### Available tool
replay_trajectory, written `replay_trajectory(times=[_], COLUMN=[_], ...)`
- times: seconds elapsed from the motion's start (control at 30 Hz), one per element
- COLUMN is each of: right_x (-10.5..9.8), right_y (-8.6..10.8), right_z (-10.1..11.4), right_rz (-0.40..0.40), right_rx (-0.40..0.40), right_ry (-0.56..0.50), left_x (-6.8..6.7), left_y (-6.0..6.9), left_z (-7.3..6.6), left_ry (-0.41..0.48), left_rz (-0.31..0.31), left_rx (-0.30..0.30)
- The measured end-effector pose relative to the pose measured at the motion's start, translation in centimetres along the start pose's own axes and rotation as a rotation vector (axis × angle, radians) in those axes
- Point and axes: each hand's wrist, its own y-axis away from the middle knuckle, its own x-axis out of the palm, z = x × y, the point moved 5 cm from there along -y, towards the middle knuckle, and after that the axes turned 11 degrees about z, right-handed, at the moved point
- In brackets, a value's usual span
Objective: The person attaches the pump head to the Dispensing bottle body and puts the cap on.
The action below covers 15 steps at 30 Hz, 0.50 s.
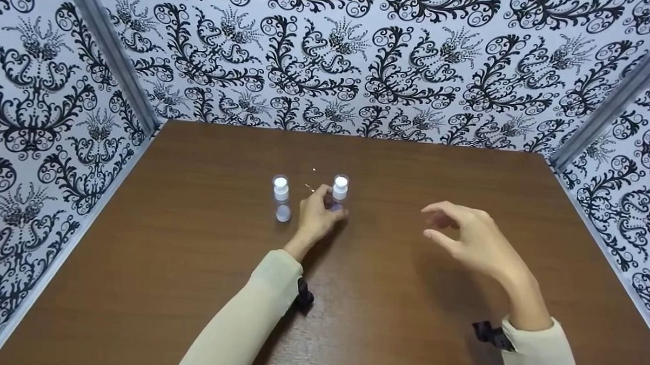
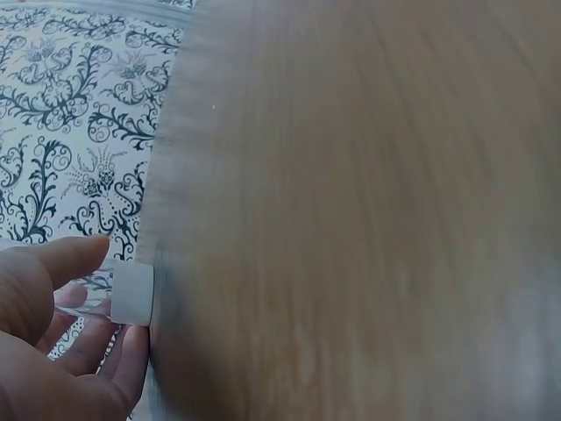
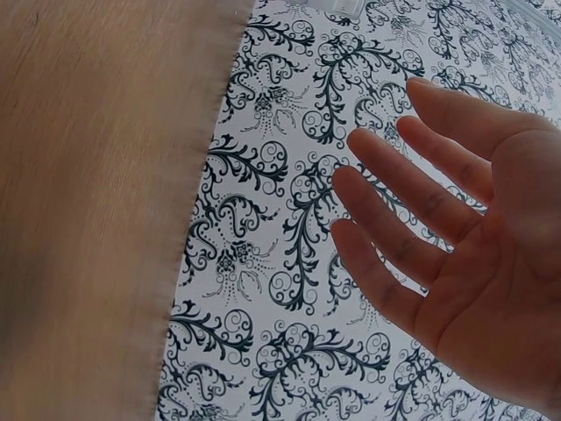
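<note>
Two small clear bottles with white pump tops stand upright on the brown table. My left hand (image 1: 315, 217) is around the lower part of the right-hand pump bottle (image 1: 340, 189), its fingers partly covering it. The left wrist view shows the bottle's white end (image 2: 132, 295) at the table surface, with curled fingers (image 2: 130, 364) against it. To the left of this hand stands the other pump bottle (image 1: 281, 194), untouched. My right hand (image 1: 480, 239) hovers over the right part of the table with loosely bent fingers and holds nothing; its bare palm (image 3: 491, 289) shows in the right wrist view.
A tiny white speck (image 1: 313, 169) and a small pale mark (image 1: 309, 188) are on the table between the bottles. Black-and-white patterned panels (image 1: 340, 59) border the brown table (image 1: 218, 308) at the back and sides, joined by grey corner posts (image 1: 113, 51).
</note>
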Motion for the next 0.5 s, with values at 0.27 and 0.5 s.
replay_trajectory(times=[0.27,0.5], right_x=[-0.2,-0.5], right_y=[0.4,1.0], right_z=[0.0,-0.1], right_rz=[-0.016,-0.053], right_rx=[-0.012,0.004], right_ry=[0.002,0.014], left_x=[0.1,-0.4], left_y=[0.5,2.0], left_z=[-0.2,0.5], left_ry=[-0.044,-0.06], left_rz=[0.061,0.128], left_rx=[0.027,0.043])
